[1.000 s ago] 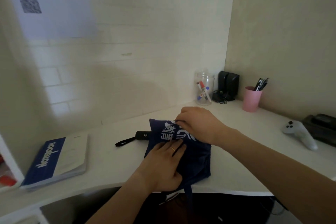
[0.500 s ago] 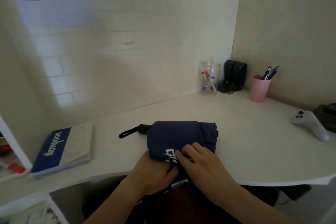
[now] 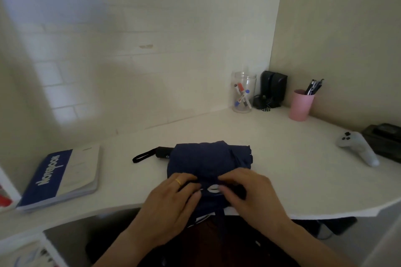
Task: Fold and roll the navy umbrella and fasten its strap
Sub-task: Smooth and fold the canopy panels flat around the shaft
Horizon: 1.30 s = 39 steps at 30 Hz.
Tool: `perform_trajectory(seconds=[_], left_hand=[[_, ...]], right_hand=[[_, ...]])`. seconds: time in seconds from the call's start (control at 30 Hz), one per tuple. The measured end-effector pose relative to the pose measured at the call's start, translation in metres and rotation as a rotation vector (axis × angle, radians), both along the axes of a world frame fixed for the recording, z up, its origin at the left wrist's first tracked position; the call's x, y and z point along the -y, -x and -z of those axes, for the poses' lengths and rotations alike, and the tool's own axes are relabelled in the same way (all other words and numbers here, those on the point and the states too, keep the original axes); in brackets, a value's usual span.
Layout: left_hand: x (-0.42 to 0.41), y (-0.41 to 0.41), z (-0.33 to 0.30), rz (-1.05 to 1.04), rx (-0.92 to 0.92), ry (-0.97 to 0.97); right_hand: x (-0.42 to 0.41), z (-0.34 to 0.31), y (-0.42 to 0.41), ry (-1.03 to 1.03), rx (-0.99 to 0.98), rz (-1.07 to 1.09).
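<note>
The navy umbrella [image 3: 206,159] lies on the white desk [image 3: 282,171] near its front edge, its canopy folded into a wide bundle. Its black handle [image 3: 162,152] with a black wrist loop [image 3: 143,156] sticks out to the left. My left hand [image 3: 171,199], a ring on one finger, pinches the near edge of the fabric. My right hand [image 3: 249,193] pinches the same edge just to the right, beside white printed lettering. Loose navy fabric hangs over the desk edge below my hands. The fastening strap cannot be made out.
A blue and white notebook [image 3: 63,176] lies at the left. At the back stand a glass jar of markers [image 3: 244,92], black speakers [image 3: 273,89] and a pink pen cup [image 3: 300,104]. A white game controller [image 3: 358,147] rests at the right.
Both hands came from the top of the bundle down to its near edge. The canopy got folded over, hiding most of the white lettering.
</note>
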<state>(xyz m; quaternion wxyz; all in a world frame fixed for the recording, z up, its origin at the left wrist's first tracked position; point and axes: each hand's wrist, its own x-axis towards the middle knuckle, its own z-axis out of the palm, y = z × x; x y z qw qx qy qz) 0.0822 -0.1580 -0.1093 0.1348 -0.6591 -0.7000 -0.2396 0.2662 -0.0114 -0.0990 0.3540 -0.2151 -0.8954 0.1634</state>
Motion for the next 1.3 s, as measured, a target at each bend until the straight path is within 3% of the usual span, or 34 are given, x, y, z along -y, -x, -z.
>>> perform_trajectory(seconds=[0.07,0.13,0.23,0.4,0.47,0.53,0.63,0.7,0.87,0.93,1.0,1.1,1.2,1.3], left_hand=[[-0.003,0.002,0.004,-0.006,-0.032,0.000],[-0.004,0.002,0.008,-0.021,-0.054,-0.002],[-0.004,0.000,0.013,-0.030,-0.085,0.014],[0.002,-0.001,0.021,-0.058,-0.154,0.057],[0.003,-0.001,0.023,-0.069,-0.166,0.067],[0.003,-0.001,0.022,-0.067,-0.179,0.075],[0.002,0.000,0.022,-0.058,-0.191,0.069],[0.001,0.000,0.022,-0.066,-0.186,0.065],[-0.001,-0.001,0.022,-0.062,-0.184,0.069],[-0.001,-0.002,0.022,-0.060,-0.171,0.070],[-0.001,-0.002,0.020,-0.061,-0.174,0.070],[-0.001,-0.001,0.019,-0.058,-0.185,0.081],[-0.001,-0.002,0.017,-0.059,-0.181,0.085],[-0.001,-0.003,0.015,-0.065,-0.172,0.076]], right_hand=[[-0.008,-0.012,-0.012,0.093,-0.222,0.215],[-0.016,-0.020,-0.015,0.282,-0.267,0.328],[-0.032,-0.020,-0.009,0.501,-0.174,0.294],[-0.045,-0.022,-0.019,0.930,-0.397,0.109],[-0.039,-0.021,-0.018,0.837,-0.423,0.187],[-0.030,-0.019,-0.016,0.560,-0.379,0.339],[-0.020,-0.020,-0.010,0.378,-0.151,0.331],[-0.026,-0.017,-0.011,0.468,-0.113,0.276],[-0.046,-0.019,-0.022,0.977,-0.433,0.083],[-0.047,-0.017,-0.023,0.933,-0.468,0.160],[-0.041,-0.019,-0.025,0.681,-0.450,0.313],[-0.023,-0.027,-0.025,0.433,-0.230,0.286],[-0.018,-0.022,-0.018,0.471,-0.043,0.219],[-0.025,-0.020,-0.026,0.625,-0.176,0.146]])
